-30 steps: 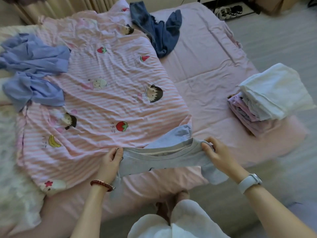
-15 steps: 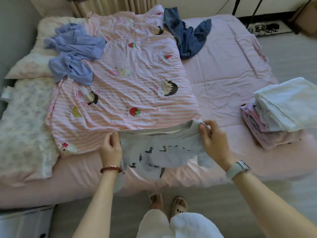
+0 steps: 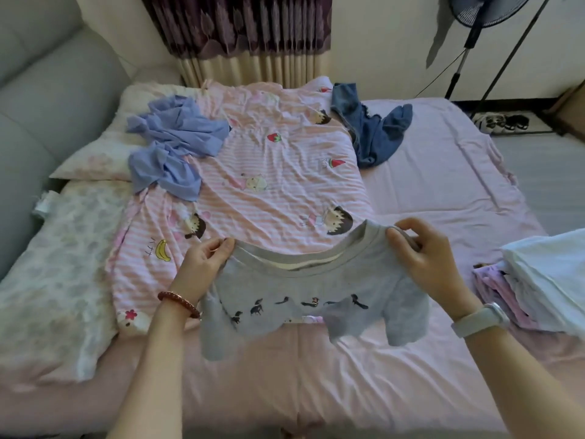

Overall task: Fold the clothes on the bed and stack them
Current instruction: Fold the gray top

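Note:
A small grey shirt (image 3: 304, 289) with a row of dark printed figures hangs spread over the near part of the pink bed (image 3: 443, 191). My left hand (image 3: 205, 261) pinches its left shoulder and my right hand (image 3: 421, 258) grips its right shoulder by the collar. Both sleeves dangle below. A stack of folded clothes (image 3: 538, 280), white on top and lilac beneath, lies at the bed's right edge. A crumpled light-blue garment (image 3: 174, 147) lies at the far left and a dark-blue garment (image 3: 373, 131) at the far middle.
A pink striped quilt (image 3: 269, 191) with cartoon prints covers the bed's left half, with pillows (image 3: 95, 156) beside a grey sofa (image 3: 38, 99). A fan stand (image 3: 468, 42) and shoes (image 3: 503, 122) stand on the floor at the back right.
My head has tilted up, so more of the room shows. Both hands have lifted the grey shirt and spread it wider, its printed front now facing me.

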